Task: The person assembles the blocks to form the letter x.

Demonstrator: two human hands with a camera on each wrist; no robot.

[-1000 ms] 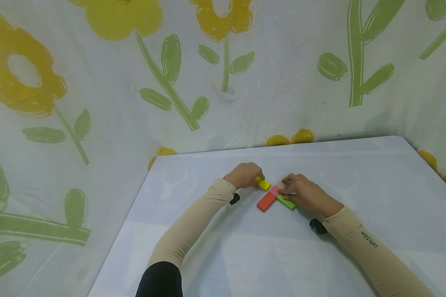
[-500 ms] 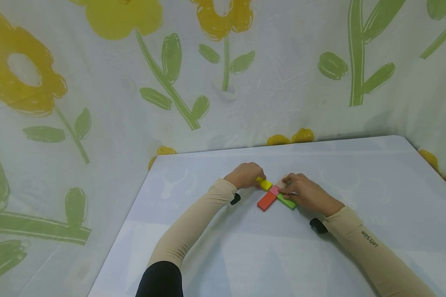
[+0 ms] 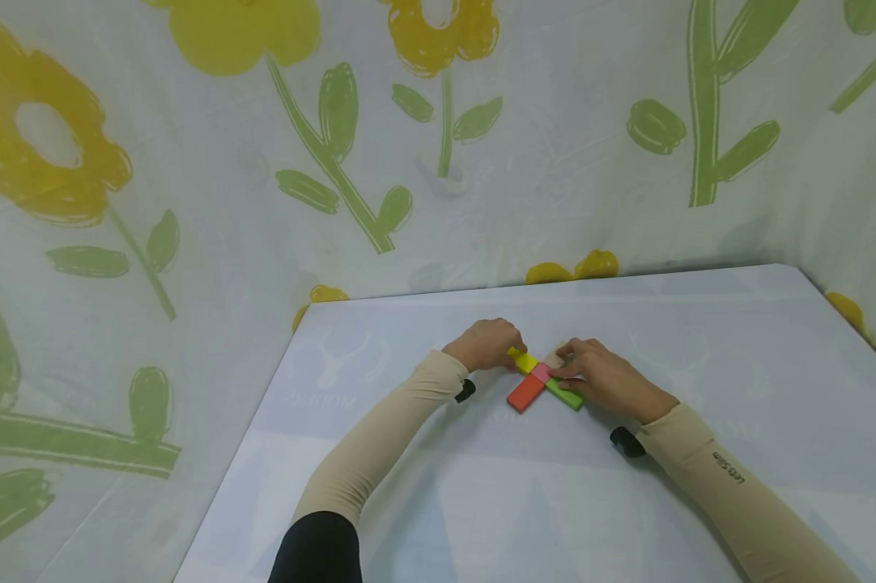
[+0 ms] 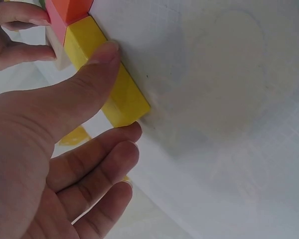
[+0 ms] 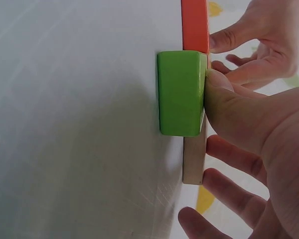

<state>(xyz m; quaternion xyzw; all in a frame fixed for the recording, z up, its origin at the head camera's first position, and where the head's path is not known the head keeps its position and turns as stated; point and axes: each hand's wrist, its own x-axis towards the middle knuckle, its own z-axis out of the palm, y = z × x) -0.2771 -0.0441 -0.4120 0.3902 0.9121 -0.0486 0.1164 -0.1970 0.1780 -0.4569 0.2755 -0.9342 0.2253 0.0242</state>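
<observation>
In the head view, my left hand [image 3: 485,344] grips a yellow block [image 3: 523,361]. Its thumb lies across the block [image 4: 120,92] in the left wrist view, and the other fingers curl by its outer end. One end of the yellow block meets a pink block [image 3: 540,372] at the centre of a cross. A red block [image 3: 526,393], a green block [image 3: 564,394] and a plain wooden block [image 3: 554,359] form the other arms. My right hand [image 3: 598,374] holds the pieces, thumb at the pink and green blocks, fingers on the wooden block [image 5: 193,162], partly hiding it.
The blocks lie on a pale, faintly printed tabletop [image 3: 438,478]. Behind the table's far edge hangs a white cloth [image 3: 540,178] printed with yellow flowers and green leaves. A dark wrist device [image 3: 626,443] sits under the right wrist.
My left hand has slid the yellow block toward the pink one, and the gap between them has closed. The right hand and the other blocks stay nearly in place.
</observation>
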